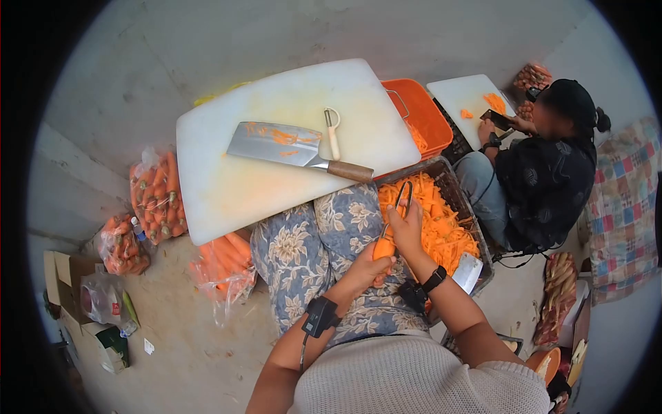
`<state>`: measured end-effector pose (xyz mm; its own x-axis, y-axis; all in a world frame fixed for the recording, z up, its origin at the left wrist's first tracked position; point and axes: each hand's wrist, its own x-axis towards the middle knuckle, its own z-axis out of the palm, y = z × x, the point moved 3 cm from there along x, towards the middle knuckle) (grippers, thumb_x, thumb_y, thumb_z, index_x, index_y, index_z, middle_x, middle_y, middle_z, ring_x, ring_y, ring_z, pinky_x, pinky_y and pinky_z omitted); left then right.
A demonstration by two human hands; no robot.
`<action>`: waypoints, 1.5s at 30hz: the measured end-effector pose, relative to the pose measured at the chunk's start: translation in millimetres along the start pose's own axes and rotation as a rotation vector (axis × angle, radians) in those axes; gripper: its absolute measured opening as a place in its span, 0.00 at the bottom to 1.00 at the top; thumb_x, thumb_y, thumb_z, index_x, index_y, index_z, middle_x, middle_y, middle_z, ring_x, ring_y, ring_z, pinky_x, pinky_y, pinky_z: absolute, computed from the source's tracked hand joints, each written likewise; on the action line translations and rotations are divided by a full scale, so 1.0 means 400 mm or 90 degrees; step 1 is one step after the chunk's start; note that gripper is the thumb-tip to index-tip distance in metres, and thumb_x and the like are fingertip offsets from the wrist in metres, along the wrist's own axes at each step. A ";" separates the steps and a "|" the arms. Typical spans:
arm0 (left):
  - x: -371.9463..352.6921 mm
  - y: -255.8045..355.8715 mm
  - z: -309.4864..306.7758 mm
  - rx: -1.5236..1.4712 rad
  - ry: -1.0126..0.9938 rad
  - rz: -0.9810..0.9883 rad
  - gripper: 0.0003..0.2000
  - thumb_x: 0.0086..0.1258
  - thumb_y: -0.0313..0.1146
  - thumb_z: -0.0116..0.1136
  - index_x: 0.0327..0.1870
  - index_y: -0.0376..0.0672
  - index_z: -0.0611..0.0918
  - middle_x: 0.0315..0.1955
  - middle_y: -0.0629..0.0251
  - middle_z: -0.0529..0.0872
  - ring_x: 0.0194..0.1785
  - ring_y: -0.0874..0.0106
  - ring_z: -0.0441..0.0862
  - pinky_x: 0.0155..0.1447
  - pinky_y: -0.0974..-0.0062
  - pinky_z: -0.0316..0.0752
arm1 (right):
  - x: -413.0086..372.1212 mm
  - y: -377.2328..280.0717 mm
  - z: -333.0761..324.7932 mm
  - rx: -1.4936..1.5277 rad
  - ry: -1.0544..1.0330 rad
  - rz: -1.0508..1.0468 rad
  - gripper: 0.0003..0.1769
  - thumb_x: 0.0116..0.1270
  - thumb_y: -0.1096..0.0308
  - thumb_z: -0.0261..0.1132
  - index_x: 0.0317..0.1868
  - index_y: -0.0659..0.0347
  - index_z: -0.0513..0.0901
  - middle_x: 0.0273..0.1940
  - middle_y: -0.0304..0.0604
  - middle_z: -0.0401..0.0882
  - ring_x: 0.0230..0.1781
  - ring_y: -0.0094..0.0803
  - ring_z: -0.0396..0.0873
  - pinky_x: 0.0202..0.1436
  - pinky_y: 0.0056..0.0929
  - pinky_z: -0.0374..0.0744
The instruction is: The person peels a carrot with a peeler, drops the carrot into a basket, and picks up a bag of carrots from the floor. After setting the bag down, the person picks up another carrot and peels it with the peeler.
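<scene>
My left hand [371, 270] is closed around the lower end of a carrot [383, 248] above my lap. My right hand [405, 228] grips a peeler [410, 190] whose looped metal frame points up and away from me. The peeler is close to the carrot's upper end; whether its blade touches is hidden by my fingers. Just beyond, a dark crate [487, 265] is heaped with orange carrot peelings [441, 224]. A cleaver blade [468, 273] rests at the crate's near edge.
A white cutting board [276, 96] bears a wood-handled cleaver [276, 143] and a white peeler [334, 138]. Behind it stands an orange bin [424, 103]. Bagged carrots [160, 196] line the left, with more carrots [224, 262] nearer. A co-worker [545, 165] cuts at another board [455, 93].
</scene>
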<state>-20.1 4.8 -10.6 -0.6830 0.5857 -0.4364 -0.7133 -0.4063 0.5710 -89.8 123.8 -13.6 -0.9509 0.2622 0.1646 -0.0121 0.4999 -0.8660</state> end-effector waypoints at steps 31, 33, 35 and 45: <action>-0.009 0.005 0.001 0.042 -0.046 -0.018 0.24 0.64 0.33 0.58 0.58 0.39 0.63 0.25 0.68 0.73 0.17 0.85 0.64 0.19 0.87 0.59 | 0.122 0.140 -0.056 0.846 -0.075 0.658 0.21 0.63 0.59 0.58 0.46 0.72 0.69 0.47 0.55 0.72 0.51 0.50 0.74 0.52 0.48 0.77; -0.012 0.007 0.007 0.068 -0.042 -0.022 0.24 0.64 0.34 0.59 0.57 0.39 0.63 0.26 0.68 0.73 0.17 0.84 0.65 0.19 0.87 0.59 | 0.101 0.077 -0.080 0.922 -0.100 0.645 0.21 0.64 0.59 0.58 0.45 0.72 0.70 0.45 0.54 0.74 0.52 0.49 0.74 0.54 0.47 0.76; -0.018 0.010 0.011 0.053 -0.053 -0.007 0.23 0.65 0.36 0.58 0.57 0.40 0.64 0.27 0.68 0.75 0.19 0.84 0.69 0.22 0.88 0.64 | 0.089 0.023 -0.110 0.995 -0.144 0.584 0.18 0.64 0.60 0.57 0.44 0.69 0.72 0.35 0.49 0.78 0.46 0.41 0.78 0.55 0.41 0.75; -0.016 0.062 0.029 -0.150 0.121 0.281 0.15 0.66 0.33 0.57 0.49 0.42 0.68 0.37 0.64 0.79 0.35 0.77 0.79 0.34 0.84 0.77 | 0.023 -0.142 -0.236 1.087 -0.357 0.267 0.22 0.66 0.54 0.48 0.46 0.66 0.72 0.23 0.40 0.69 0.23 0.34 0.70 0.54 0.36 0.67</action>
<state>-31.5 -1.0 14.2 -0.9267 0.1949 -0.3212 -0.3529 -0.7446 0.5665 -68.6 176.0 81.6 -0.9483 -0.3172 -0.0098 0.3015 -0.8907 -0.3402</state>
